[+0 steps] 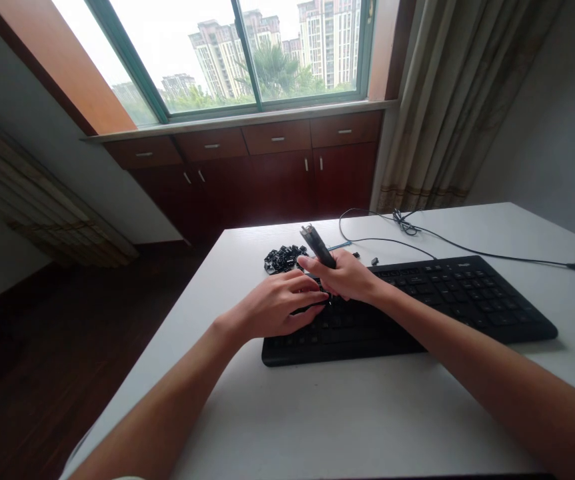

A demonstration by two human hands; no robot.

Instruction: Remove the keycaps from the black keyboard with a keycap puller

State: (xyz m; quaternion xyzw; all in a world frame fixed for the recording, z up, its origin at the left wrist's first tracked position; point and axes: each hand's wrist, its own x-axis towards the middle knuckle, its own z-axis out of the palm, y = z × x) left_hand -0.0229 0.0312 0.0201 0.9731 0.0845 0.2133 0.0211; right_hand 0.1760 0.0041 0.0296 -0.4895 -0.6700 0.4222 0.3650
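From my remote view, the white surface [317,413] fills the lower field, with a dark wooden cabinet [267,173] under a window [247,53] behind it and a curtain [457,100] to the right. On the surface lies a black keyboard [467,300], set at a slant, its cable [467,243] trailing back and off to the right. I see the left hand [280,307] resting flat, fingers loosely extended, on the keyboard's left end, pressing on the keys and gripping nothing. The right hand [350,275] sits just beside it, touching it at the fingertips, and is closed around a slim dark tool [317,245] that points up and away from the keys. Just beyond the hands, a small heap of loose black keycaps [283,258] lies on the surface, with a stray keycap [374,261] near the cable.
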